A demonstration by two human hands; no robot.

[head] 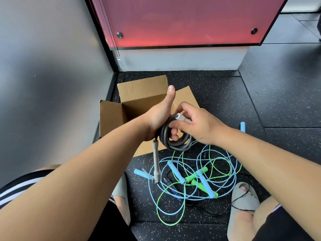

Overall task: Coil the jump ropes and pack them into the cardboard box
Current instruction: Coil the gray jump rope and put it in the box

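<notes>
One grey rubber jump rope almost coiled, held over open brown cardboard box. The left hand grips the coil; right hand pinches pale handle. The blue and green ropes lie tangled on the near floor, unpacked.

Speckled black floor, grey wall, red panel

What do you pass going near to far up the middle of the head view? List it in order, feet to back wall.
green rope loop → tangle of blue and green handles → grey coiled rope, gripped by the left hand and right hand → cardboard box → red panel
</notes>
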